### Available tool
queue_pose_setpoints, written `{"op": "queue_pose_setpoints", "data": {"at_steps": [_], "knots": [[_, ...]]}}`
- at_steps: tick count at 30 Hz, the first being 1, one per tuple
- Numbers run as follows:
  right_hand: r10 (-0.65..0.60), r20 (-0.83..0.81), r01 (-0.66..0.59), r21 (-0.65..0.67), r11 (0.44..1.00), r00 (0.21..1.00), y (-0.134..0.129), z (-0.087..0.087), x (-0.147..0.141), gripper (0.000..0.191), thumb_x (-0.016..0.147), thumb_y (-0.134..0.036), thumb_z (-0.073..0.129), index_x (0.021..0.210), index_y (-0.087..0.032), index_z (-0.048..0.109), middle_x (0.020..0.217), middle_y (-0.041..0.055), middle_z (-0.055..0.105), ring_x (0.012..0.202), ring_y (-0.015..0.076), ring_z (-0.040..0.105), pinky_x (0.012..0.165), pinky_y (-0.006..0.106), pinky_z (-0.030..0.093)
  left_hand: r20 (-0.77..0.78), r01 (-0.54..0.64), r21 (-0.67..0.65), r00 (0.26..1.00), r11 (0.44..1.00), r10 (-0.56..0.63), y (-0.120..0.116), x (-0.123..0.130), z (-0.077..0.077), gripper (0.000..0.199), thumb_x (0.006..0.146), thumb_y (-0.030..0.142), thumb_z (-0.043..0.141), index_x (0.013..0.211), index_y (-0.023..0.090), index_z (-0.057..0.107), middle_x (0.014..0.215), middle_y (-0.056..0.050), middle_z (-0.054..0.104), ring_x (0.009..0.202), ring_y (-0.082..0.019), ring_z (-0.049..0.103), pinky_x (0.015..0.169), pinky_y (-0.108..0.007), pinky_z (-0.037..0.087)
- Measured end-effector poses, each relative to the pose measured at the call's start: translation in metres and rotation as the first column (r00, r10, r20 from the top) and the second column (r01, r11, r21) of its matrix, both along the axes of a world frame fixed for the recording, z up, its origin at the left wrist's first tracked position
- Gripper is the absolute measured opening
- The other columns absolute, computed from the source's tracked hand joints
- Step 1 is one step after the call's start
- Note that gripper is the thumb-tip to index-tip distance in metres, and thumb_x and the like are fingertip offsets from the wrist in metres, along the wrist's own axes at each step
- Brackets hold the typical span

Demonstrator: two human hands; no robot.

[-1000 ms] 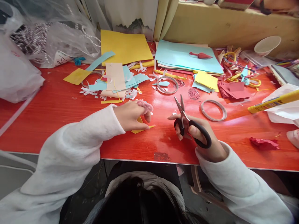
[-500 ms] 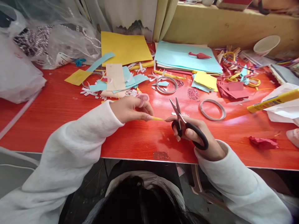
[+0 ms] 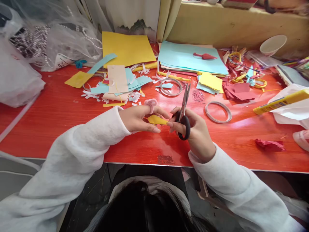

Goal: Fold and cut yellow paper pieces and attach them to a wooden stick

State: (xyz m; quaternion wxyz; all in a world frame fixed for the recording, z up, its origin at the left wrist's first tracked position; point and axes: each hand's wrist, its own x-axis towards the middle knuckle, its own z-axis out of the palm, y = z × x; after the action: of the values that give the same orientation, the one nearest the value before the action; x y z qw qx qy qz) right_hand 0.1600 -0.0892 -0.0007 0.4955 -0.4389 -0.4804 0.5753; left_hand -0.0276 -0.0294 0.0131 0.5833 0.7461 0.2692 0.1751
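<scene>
Head view shows the right hand (image 3: 198,132) with fingers clamped on scissors (image 3: 184,104) and one tip of the yellow paper (image 3: 155,120) above the bench (image 3: 145,149), while the left hand (image 3: 138,119) has thumb and fingers apart around its other end.

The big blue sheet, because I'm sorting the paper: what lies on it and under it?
A small red piece lies on the blue sheet. Under it, edges of pale sheets show along the front; the rest is covered.
</scene>
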Motion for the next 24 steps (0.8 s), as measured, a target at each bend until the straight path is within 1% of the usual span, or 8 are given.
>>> {"op": "queue_pose_setpoints", "data": {"at_steps": [3,8,11,13,16,18,20,24], "knots": [[-0.041,-0.022,0.040,-0.036,0.999,0.999,0.002,-0.001,0.004,0.031,0.064,-0.016,0.073,0.090,-0.016,0.056,0.061,-0.0053,0.058,0.049,0.0053,0.052,0.046,0.018,0.037,-0.020,0.022,-0.017,1.000,1.000,-0.022,0.001,-0.001,0.000,0.048,0.067,0.013,0.064,0.114,0.017,0.054,0.106,-0.006,0.058,0.098,-0.016,0.057,0.076,-0.025,0.048],[-0.033,-0.039,0.030,-0.062,0.998,0.999,0.004,0.000,0.010,0.024,0.068,-0.012,0.068,0.089,-0.015,0.059,0.056,-0.0047,0.056,0.046,0.0045,0.049,0.041,0.017,0.030,-0.123,0.026,0.001,0.992,1.000,-0.026,0.004,-0.006,0.000,0.052,0.066,0.015,0.063,0.116,0.015,0.052,0.084,-0.001,0.055,0.072,-0.009,0.055,0.064,-0.021,0.047],[-0.062,-0.029,0.060,-0.054,0.997,0.998,0.003,0.001,0.011,0.024,0.067,-0.011,0.068,0.089,-0.016,0.059,0.057,-0.0044,0.056,0.046,0.0045,0.049,0.040,0.017,0.029,-0.266,-0.008,0.173,0.962,0.985,0.054,0.012,-0.013,-0.004,0.039,0.070,0.019,0.059,0.108,0.015,0.057,0.088,-0.003,0.058,0.077,-0.011,0.057,0.074,-0.027,0.049],[-0.095,-0.029,0.094,-0.036,0.995,0.995,0.003,0.002,0.010,0.026,0.066,-0.011,0.069,0.090,-0.016,0.059,0.061,-0.0041,0.056,0.047,0.0046,0.050,0.040,0.017,0.029,-0.368,-0.052,0.367,0.909,0.929,0.197,0.016,-0.016,-0.005,0.028,0.069,0.023,0.062,0.096,0.014,0.063,0.097,-0.007,0.061,0.093,-0.020,0.056,0.091,-0.038,0.043],[-0.170,-0.028,0.170,-0.012,0.985,0.985,0.003,0.003,0.008,0.026,0.067,-0.014,0.069,0.091,-0.016,0.059,0.061,-0.0043,0.055,0.048,0.0047,0.050,0.040,0.017,0.030,-0.336,-0.155,0.504,0.871,0.850,0.358,0.012,-0.010,-0.001,0.045,0.055,0.035,0.076,0.094,0.014,0.066,0.106,-0.010,0.061,0.114,-0.033,0.044,0.104,-0.048,0.027],[-0.225,-0.029,0.225,0.012,0.974,0.974,0.002,0.003,0.007,0.024,0.069,-0.016,0.069,0.091,-0.016,0.059,0.059,-0.0046,0.054,0.048,0.0047,0.049,0.041,0.017,0.031,-0.203,-0.233,0.415,0.918,0.879,0.339,0.003,-0.001,0.002,0.057,0.053,0.044,0.077,0.101,0.017,0.064,0.105,-0.008,0.061,0.111,-0.029,0.048,0.100,-0.046,0.033],[-0.239,-0.036,0.240,0.029,0.970,0.970,0.002,0.003,0.007,0.024,0.070,-0.017,0.069,0.091,-0.016,0.058,0.058,-0.0049,0.054,0.048,0.0048,0.049,0.042,0.018,0.032,-0.021,-0.339,0.183,0.937,0.923,0.348,-0.006,0.011,0.004,0.045,0.063,0.045,0.071,0.097,0.016,0.064,0.095,-0.006,0.064,0.094,-0.020,0.057,0.089,-0.036,0.044],[-0.149,-0.016,0.150,0.019,0.989,0.989,0.001,0.002,0.005,0.028,0.066,-0.018,0.073,0.090,-0.016,0.057,0.061,-0.0050,0.056,0.048,0.0047,0.051,0.042,0.018,0.033,0.200,-0.507,-0.144,0.826,0.850,0.526,-0.012,0.027,-0.001,0.026,0.067,0.036,0.070,0.070,0.012,0.062,0.065,-0.001,0.060,0.062,-0.009,0.056,0.061,-0.023,0.047]]}}
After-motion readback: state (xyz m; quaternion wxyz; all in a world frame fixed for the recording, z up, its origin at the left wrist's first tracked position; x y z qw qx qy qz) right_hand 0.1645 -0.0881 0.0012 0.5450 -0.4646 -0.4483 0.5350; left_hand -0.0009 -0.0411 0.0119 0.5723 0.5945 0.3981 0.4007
